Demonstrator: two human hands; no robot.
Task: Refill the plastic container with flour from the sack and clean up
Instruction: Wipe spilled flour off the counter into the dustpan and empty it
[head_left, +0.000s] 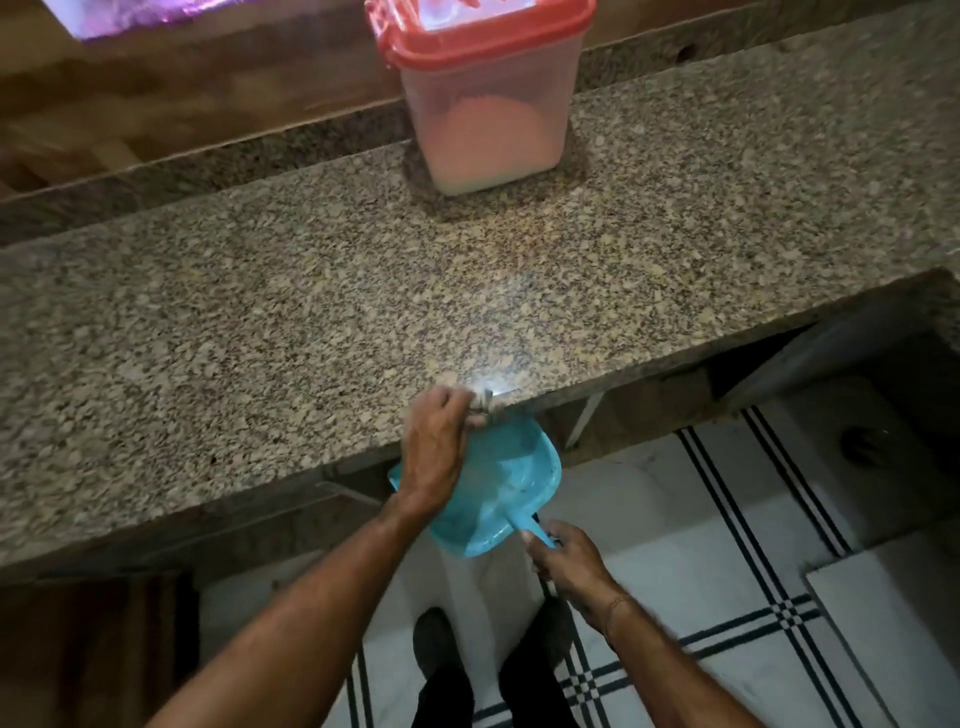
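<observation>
A clear plastic container (488, 109) with a red lid shut on top stands at the back of the granite counter (260, 291); it holds flour. My right hand (569, 564) grips the handle of a blue dustpan (506, 488), held just under the counter's front edge. My left hand (439, 441) rests at that edge above the pan, fingers curled over a small pale patch of flour (491, 392). What the fingers hold, if anything, is hidden. The sack is not in view.
A wooden ledge (156, 104) runs behind the counter. Below the counter lies white tiled floor with black stripes (753, 519), and my dark shoes (436, 644) show beneath me. A dark recess (883, 374) opens at the right under the counter.
</observation>
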